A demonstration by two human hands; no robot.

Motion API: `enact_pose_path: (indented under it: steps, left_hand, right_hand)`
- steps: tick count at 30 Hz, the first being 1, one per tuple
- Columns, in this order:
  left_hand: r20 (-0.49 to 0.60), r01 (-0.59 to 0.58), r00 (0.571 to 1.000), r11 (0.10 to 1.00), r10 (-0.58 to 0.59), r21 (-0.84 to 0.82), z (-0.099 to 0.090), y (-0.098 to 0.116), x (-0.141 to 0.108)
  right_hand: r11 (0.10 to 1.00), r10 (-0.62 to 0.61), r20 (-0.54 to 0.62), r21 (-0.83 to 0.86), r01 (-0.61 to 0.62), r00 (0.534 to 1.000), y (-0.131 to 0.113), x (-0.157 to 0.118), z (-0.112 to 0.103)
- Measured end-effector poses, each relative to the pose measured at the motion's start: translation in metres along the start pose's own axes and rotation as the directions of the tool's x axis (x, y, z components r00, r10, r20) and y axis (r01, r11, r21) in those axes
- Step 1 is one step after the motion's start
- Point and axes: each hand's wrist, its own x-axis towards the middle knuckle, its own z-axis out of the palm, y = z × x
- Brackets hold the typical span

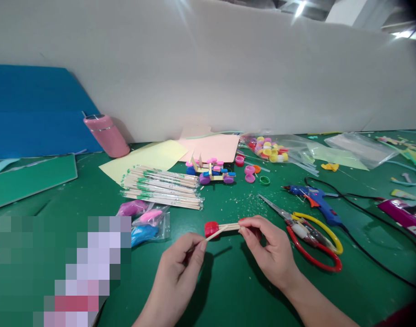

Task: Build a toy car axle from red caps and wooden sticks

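Green tabletop, with two hands at work above its near middle portion. Left hand: thumb and forefinger pinched together, gripping the lower end of a slanted wooden stick. Right hand: fingers likewise pinched, gripping the right ends of pale sticks. A red cap piece sits at the left end of these sticks; the slanted stick crosses just in front of it. The held work is raised clear of the tabletop. Toward the right edge, just beyond the right hand, scissors with red and yellow handles lie with blades pointing to the far left corner. A clear packet of purple, pink and blue pieces lies on the left side. Behind it lie wrapped sticks with green markings. A blue glue gun rests beyond the scissors, with a purple power strip nearer the right edge. Mid-depth, a small wheeled model stands beside loose coloured caps. Toward the far edge are a pale yellow sheet, a pink sheet and a bag of coloured caps. A pink tumbler stands near the far left corner, before a white panel.
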Motion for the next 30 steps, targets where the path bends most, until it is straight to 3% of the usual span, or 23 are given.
enact_pose_path:
  steps: [11, 17, 30]
  left_hand:
    - [0.037, 0.073, 0.997, 0.991, -0.07, -0.11, -0.002, 0.003, 0.004]
    - [-0.005, 0.078, 0.997, 0.989, -0.08, -0.128, 0.001, 0.002, 0.003]
    - [-0.006, -0.053, 0.999, 0.998, 0.053, 0.036, 0.009, 0.005, 0.0]
  right_hand:
    - [1.0, -0.003, -0.002, 0.0, 0.003, 1.0, -0.001, -0.001, -0.001]
    - [1.0, -0.006, -0.001, 0.004, 0.006, 1.0, 0.0, -0.001, 0.0]
    - [0.995, -0.103, 0.107, 0.026, 0.101, 0.989, -0.007, 0.0, 0.001]
